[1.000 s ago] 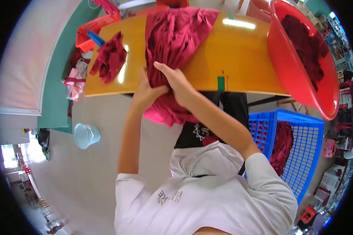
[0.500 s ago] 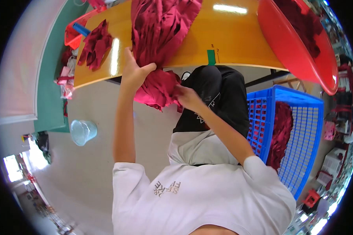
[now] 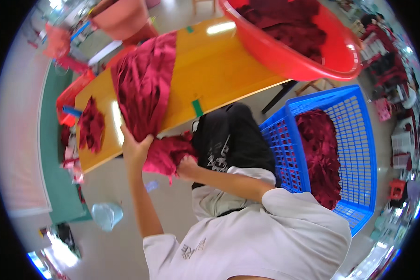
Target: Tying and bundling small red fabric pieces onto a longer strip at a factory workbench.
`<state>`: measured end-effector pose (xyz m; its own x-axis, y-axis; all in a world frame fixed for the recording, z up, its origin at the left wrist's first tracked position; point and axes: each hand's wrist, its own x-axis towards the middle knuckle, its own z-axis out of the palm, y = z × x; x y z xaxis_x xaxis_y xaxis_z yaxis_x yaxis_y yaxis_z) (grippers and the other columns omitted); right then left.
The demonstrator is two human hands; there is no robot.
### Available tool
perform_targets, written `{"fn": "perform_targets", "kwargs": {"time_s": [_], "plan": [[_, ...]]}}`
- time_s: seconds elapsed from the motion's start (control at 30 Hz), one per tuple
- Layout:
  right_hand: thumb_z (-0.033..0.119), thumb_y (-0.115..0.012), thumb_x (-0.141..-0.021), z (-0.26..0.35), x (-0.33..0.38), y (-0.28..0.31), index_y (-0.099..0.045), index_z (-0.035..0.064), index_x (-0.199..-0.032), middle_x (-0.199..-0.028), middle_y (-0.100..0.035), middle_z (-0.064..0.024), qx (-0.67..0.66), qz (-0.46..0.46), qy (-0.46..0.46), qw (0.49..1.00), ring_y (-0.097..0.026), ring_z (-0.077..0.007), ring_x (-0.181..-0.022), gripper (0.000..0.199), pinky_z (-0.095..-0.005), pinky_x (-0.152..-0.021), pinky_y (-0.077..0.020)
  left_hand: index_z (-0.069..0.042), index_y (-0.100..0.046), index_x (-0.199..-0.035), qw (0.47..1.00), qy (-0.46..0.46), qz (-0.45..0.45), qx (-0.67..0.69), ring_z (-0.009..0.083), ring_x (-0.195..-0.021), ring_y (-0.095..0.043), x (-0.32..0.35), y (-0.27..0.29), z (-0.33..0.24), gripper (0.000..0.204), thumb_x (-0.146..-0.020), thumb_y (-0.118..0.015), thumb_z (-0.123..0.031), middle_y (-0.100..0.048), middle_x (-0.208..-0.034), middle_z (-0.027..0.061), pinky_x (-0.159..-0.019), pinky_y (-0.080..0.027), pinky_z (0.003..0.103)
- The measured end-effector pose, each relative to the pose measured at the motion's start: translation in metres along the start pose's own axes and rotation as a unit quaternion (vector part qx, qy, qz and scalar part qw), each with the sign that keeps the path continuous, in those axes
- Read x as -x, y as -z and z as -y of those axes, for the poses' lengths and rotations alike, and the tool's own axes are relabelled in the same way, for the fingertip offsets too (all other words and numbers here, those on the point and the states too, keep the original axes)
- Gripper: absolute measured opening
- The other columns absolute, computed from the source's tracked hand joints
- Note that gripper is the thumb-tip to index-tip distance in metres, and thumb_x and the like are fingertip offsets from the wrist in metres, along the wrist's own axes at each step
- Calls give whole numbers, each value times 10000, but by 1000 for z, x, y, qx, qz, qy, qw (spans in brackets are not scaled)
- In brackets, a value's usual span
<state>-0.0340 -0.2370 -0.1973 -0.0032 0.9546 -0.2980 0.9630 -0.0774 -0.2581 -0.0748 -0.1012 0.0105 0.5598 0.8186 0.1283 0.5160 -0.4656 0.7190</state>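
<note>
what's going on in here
A person's left hand grips a creased red cloth, bunched at the near edge of the yellow table; the right hand grasps the part hanging off. The red tub at the table's right end holds darker cloth; the blue basket holds a red heap.

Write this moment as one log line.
left hand: grips red cloth near table edge | right hand: holds cloth's lower end | blue basket: fabric inside
</note>
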Motion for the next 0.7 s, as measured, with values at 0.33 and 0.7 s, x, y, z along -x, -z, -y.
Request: {"fn": "perform_targets", "kwargs": {"time_s": [0.33,0.7], "plan": [[421,-547,-980,-114,214,171,-559,32,-1274,-1196,-649,-202,-427,28,24,903,-621,-338,-1132,487,-400,-961,-486,9,-405,-1378,968,1,-143,-208,431,-1224,-439,34,-43,-7,849,-667,-807,-222,-482,-1321,230,-1065,-349,517],[170,-570,-913,-346,243,432,-570,52,-1195,-937,-694,-111,-12,-267,-156,951,-677,-267,-882,306,-367,-793,-527,11,-395,-1406,967,-26,-192,-163,423,-1265,-392,45,-46,-9,894,-732,-824,-390,-458,-1367,224,-1081,-301,520]]}}
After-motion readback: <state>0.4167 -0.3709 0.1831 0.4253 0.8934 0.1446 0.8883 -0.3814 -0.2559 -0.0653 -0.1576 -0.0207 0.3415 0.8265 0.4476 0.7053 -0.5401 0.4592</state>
